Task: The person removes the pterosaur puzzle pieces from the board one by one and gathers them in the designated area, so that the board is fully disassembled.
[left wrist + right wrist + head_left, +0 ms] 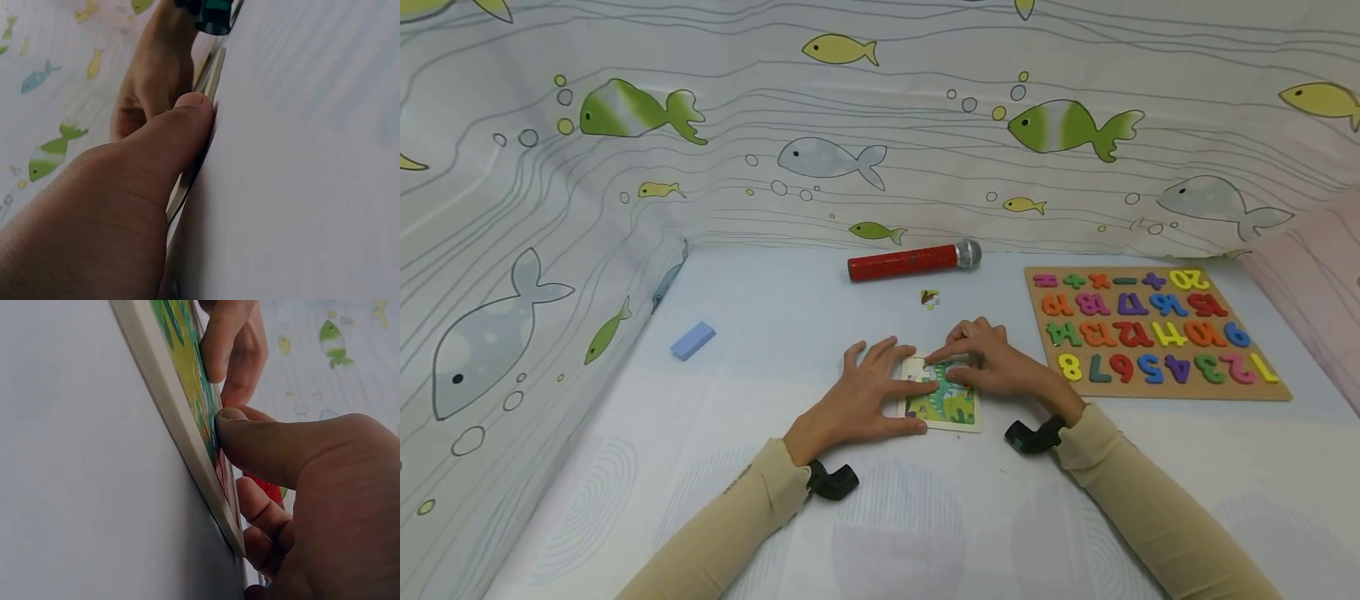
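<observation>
A small jigsaw puzzle with a green dinosaur picture lies in a pale frame on the table. My left hand has its fingers spread; the index finger reaches over the picture, and the thumb rests at the frame's near left edge. From the right, my right hand touches the puzzle with thumb and index finger. In the right wrist view its thumb presses the picture, other fingers bent beyond the frame. The hands hide part of the picture. Beyond them lies a loose puzzle piece.
A red toy microphone lies at the back. To the right is a wooden number board with coloured numerals and signs. A blue block sits at left. Fish-patterned cloth rises behind the table.
</observation>
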`<move>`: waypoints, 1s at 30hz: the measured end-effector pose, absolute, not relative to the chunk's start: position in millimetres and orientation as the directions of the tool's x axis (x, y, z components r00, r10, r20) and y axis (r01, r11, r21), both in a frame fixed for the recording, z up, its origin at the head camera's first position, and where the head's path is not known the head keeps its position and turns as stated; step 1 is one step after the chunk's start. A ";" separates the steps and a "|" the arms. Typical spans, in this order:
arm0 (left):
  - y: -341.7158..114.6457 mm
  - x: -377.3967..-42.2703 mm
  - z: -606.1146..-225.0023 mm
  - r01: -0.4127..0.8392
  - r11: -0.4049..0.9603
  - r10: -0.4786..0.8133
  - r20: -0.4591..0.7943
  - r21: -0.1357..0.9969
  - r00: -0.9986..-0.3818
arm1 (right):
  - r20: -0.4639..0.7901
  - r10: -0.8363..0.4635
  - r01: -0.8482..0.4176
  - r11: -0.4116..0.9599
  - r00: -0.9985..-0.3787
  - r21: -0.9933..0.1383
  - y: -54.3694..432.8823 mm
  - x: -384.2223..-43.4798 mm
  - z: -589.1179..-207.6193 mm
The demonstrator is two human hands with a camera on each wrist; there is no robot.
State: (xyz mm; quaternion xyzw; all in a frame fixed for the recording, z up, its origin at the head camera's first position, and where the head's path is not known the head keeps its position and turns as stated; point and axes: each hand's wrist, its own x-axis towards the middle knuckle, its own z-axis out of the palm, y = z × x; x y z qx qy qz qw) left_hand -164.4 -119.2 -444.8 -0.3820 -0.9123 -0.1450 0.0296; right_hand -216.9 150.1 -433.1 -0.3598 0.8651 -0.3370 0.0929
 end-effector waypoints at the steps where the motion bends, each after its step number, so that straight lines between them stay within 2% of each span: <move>1: -119.2 -164.3 -445.0 0.705 0.666 0.688 0.164 0.243 -0.707 | 0.079 -0.687 -0.561 0.514 -0.722 -0.649 149.5 -216.5 -432.8; 12: -118.8 -161.3 -445.5 0.711 0.646 0.693 0.176 0.279 -0.699 | 0.046 -0.708 -0.583 0.540 -0.705 -0.607 145.6 -214.7 -434.7; 30: -117.6 -162.0 -445.7 0.703 0.658 0.690 0.159 0.268 -0.706 | 0.032 -0.703 -0.548 0.524 -0.710 -0.652 144.6 -213.1 -431.3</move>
